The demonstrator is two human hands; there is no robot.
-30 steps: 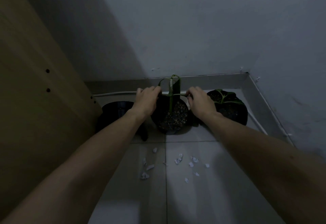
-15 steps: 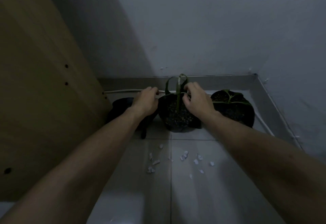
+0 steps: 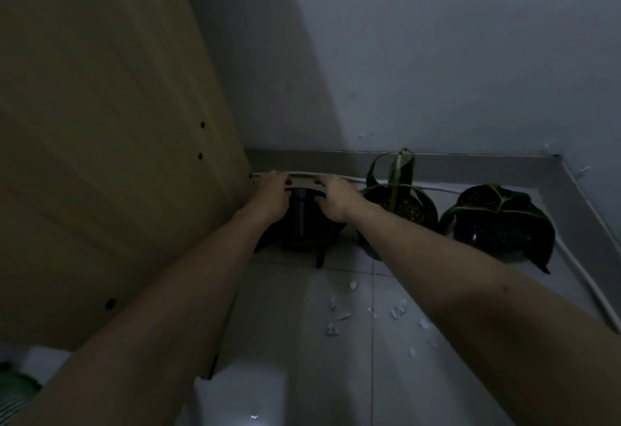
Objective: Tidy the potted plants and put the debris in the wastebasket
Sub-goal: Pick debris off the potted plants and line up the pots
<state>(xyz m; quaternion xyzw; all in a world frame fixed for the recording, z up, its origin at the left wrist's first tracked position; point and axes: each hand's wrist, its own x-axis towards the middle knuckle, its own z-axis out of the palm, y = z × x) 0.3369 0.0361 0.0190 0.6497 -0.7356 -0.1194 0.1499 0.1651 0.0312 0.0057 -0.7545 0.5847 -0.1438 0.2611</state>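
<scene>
Three dark pots stand in a row along the back wall on a tiled floor. My left hand and my right hand rest on the rim of the leftmost dark pot, one on each side, fingers curled over it. The middle pot holds a plant with thin green leaves. The right pot holds a broad dark leaf. Several small white scraps of debris lie on the floor in front of the pots. It is dim; what the leftmost pot holds is hard to make out.
A tall wooden panel stands close on the left, touching the leftmost pot's side. A white cable runs along the skirting behind the pots and down the right wall. A green object shows at the bottom left corner.
Both hands have left the middle pot and moved left to the leftmost pot. The view has swung left as well.
</scene>
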